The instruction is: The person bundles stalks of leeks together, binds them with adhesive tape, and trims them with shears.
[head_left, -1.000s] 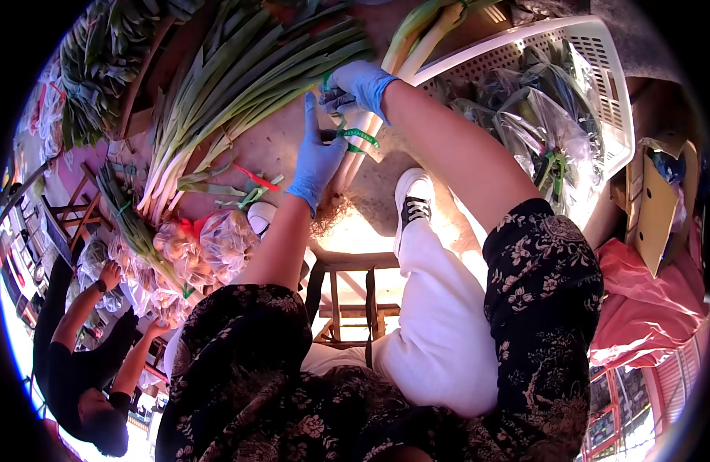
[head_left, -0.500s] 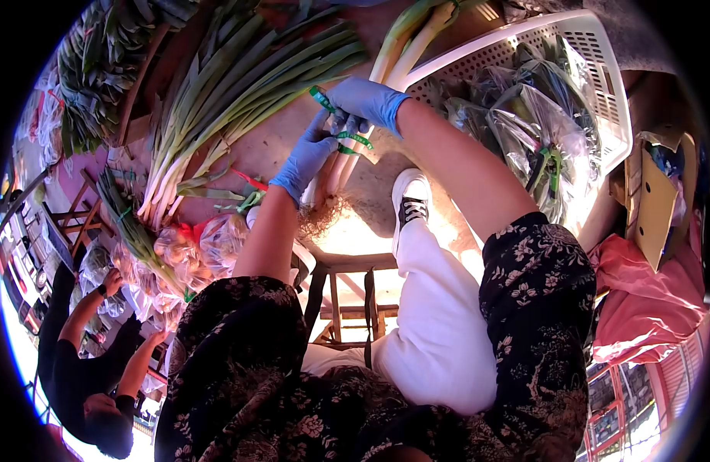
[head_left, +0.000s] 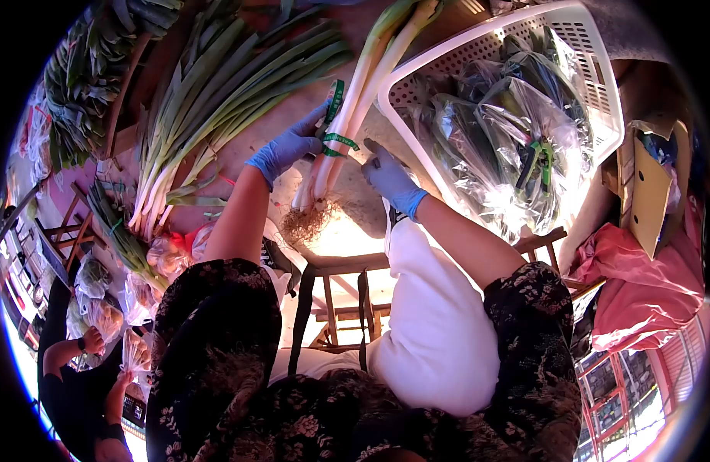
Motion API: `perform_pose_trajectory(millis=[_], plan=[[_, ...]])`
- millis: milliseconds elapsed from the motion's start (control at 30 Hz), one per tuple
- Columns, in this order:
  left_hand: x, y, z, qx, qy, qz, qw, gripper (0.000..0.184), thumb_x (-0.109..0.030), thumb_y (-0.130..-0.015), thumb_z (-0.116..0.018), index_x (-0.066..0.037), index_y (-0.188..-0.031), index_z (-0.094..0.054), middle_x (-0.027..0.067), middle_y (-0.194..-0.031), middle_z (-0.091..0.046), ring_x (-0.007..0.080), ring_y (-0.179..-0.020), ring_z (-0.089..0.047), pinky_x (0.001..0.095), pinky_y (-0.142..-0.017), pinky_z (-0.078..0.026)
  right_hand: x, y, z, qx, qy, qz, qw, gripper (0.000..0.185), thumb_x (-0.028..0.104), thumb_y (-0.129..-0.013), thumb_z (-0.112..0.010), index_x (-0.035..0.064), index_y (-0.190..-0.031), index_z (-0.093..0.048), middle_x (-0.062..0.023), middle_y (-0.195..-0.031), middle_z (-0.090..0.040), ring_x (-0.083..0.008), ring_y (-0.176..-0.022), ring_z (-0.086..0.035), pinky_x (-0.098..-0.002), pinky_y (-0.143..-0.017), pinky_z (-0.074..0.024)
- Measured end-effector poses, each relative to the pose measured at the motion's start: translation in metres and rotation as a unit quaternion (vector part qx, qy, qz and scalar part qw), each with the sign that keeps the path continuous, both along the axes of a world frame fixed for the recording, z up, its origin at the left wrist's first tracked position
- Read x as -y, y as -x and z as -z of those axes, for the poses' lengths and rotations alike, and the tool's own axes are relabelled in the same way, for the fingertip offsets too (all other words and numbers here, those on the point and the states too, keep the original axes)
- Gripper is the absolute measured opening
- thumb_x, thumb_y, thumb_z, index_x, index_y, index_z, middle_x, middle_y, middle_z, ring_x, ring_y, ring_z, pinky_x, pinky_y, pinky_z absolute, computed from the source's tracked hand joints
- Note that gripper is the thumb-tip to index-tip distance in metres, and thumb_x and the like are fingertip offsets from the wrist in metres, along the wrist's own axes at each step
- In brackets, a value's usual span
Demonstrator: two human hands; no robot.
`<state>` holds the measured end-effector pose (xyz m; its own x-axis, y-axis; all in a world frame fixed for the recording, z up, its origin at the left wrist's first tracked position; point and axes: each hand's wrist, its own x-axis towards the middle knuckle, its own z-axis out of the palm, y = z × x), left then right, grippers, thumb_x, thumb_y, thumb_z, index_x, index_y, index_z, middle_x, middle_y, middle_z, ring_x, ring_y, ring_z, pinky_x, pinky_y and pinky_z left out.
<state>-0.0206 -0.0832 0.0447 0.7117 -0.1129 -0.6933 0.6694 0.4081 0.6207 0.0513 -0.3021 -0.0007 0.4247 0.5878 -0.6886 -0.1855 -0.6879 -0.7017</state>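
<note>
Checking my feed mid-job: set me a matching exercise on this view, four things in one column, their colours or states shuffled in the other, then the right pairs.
Things:
1. Perforated basket
2. Printed tape
3. Right hand
4. Leek roots

Colours or states:
A. Brownish and tangled
B. Gloved in blue
C. White, with clear-bagged vegetables inside
D. Green, banded around the pale stalks

Right pairs: 1-C; 2-D; 3-B; 4-A
</note>
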Motion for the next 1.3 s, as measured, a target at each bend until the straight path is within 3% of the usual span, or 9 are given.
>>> perform_pose_trajectory(millis=[200, 367, 500, 700, 800, 867, 1100, 1200, 1300], plan=[[-0.010, 0.002, 0.022, -0.054, 0.044, 0.039, 0.997, 0.073, 0.000, -0.067, -0.047, -0.015, -0.136, -0.028, 0.0083, -0.112, -0.052, 0.0180, -0.098, -0.052, 0.0315, -0.083, -0.046, -0.043, -0.009, 0.046, 0.252, -0.100, -0.067, 0.960, 0.067, 0.020, -0.074, -0.064, 0.0039, -0.129, -0.029, -0.0257, -0.115, -0.043, -0.0376, -0.117, -0.033, -0.0446, -0.096, -0.0296], [-0.011, -0.005, 0.023, -0.074, 0.104, 0.034, 0.991, 0.073, -0.004, -0.064, -0.048, -0.010, -0.134, -0.030, 0.0096, -0.115, -0.049, 0.0201, -0.103, -0.050, 0.0345, -0.085, -0.045, -0.059, -0.005, 0.151, 0.088, -0.268, 0.018, 0.959, 0.053, 0.021, -0.073, -0.065, 0.0054, -0.116, -0.037, -0.0147, -0.106, -0.048, -0.0271, -0.094, -0.051, -0.0382, -0.084, -0.0420], [-0.010, -0.011, 0.018, -0.096, 0.130, 0.064, 0.985, 0.074, -0.005, -0.062, -0.048, -0.010, -0.134, -0.030, 0.0091, -0.116, -0.049, 0.0196, -0.104, -0.049, 0.0347, -0.088, -0.042, -0.058, -0.021, 0.059, 0.480, -0.168, -0.116, 0.853, 0.040, 0.021, -0.071, -0.066, 0.0040, -0.101, -0.047, -0.0143, -0.096, -0.054, -0.0248, -0.084, -0.055, -0.0359, -0.076, -0.0446], [-0.014, -0.008, 0.035, -0.099, 0.193, 0.076, 0.973, 0.079, -0.006, -0.062, -0.048, -0.010, -0.137, -0.025, 0.0085, -0.121, -0.046, 0.0202, -0.108, -0.046, 0.0329, -0.094, -0.038, -0.051, -0.029, 0.059, 0.180, -0.014, -0.054, 0.982, 0.028, 0.013, -0.070, -0.061, -0.0002, -0.094, -0.054, -0.0224, -0.091, -0.056, -0.0349, -0.081, -0.055, -0.0388, -0.074, -0.0438], [-0.011, 0.001, 0.047, -0.080, 0.167, 0.032, 0.982, 0.081, -0.006, -0.062, -0.050, -0.008, -0.138, -0.021, 0.0077, -0.125, -0.043, 0.0191, -0.111, -0.044, 0.0324, -0.094, -0.038, -0.028, -0.005, 0.095, 0.425, 0.041, 0.022, 0.904, 0.028, 0.006, -0.072, -0.056, 0.0001, -0.099, -0.050, -0.0203, -0.088, -0.056, -0.0307, -0.072, -0.057, -0.0381, -0.065, -0.0480], [-0.006, -0.001, 0.031, -0.074, 0.175, 0.020, 0.981, 0.082, -0.007, -0.062, -0.052, -0.008, -0.138, -0.020, 0.0074, -0.126, -0.042, 0.0180, -0.111, -0.043, 0.0313, -0.094, -0.037, -0.001, 0.000, 0.092, 0.200, 0.120, 0.130, 0.964, 0.022, 0.003, -0.076, -0.051, 0.0015, -0.098, -0.048, -0.0170, -0.086, -0.057, -0.0264, -0.067, -0.059, -0.0351, -0.057, -0.0498], [0.000, -0.008, 0.023, -0.031, 0.166, 0.036, 0.985, 0.066, -0.016, -0.070, -0.055, -0.003, -0.132, -0.032, 0.0090, -0.117, -0.048, 0.0169, -0.105, -0.046, 0.0289, -0.095, -0.034, 0.053, 0.025, 0.024, -0.214, -0.044, 0.369, 0.903, 0.009, 0.002, -0.086, -0.044, 0.0073, -0.093, -0.044, -0.0102, -0.085, -0.056, -0.0202, -0.065, -0.061, -0.0281, -0.051, -0.0516], [-0.008, -0.008, 0.028, -0.149, 0.165, 0.018, 0.975, 0.043, -0.021, -0.077, -0.051, 0.000, -0.115, -0.050, 0.0086, -0.100, -0.056, 0.0186, -0.093, -0.052, 0.0302, -0.088, -0.039, 0.061, 0.013, -0.005, -0.201, -0.137, 0.343, 0.908, 0.014, -0.005, -0.085, -0.037, 0.0041, -0.091, -0.046, -0.0104, -0.085, -0.057, -0.0210, -0.071, -0.062, -0.0286, -0.061, -0.0528], [-0.004, -0.011, 0.036, -0.154, -0.102, 0.153, 0.971, 0.029, -0.026, -0.082, -0.047, -0.003, -0.096, -0.059, 0.0114, -0.084, -0.062, 0.0252, -0.081, -0.059, 0.0353, -0.077, -0.045, 0.061, 0.013, -0.033, -0.148, -0.189, 0.322, 0.916, 0.015, -0.008, -0.082, -0.039, 0.0023, -0.083, -0.049, -0.0112, -0.093, -0.057, -0.0212, -0.078, -0.062, -0.0292, -0.070, -0.0520]])
